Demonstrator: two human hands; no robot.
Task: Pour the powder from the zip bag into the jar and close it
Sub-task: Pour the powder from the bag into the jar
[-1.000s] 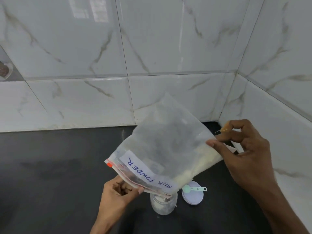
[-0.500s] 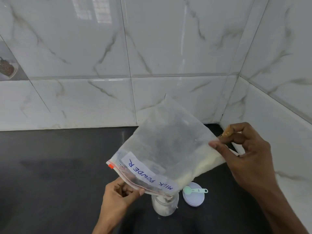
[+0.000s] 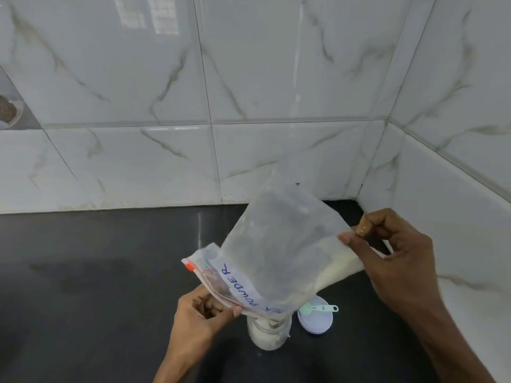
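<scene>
A clear zip bag [image 3: 276,244] labelled "MILK POWDER" is tilted mouth-down over a small glass jar [image 3: 268,334] that stands on the black counter. White powder lies along the bag's lower right edge and inside the jar. My left hand [image 3: 201,313] pinches the bag's zip edge just left of the jar's mouth. My right hand [image 3: 392,261] holds the bag's raised bottom corner. The jar's white lid [image 3: 315,319] lies flat to the right of the jar.
A small mint-green scoop [image 3: 320,308] rests on the lid. The black counter [image 3: 96,286] runs left and forward. White marble tile walls [image 3: 249,106] meet in a corner at the back right, close behind my right hand.
The bag has tipped steeper, its closed end raised higher and its mouth drawn down closer over the jar. Both hands keep their grip.
</scene>
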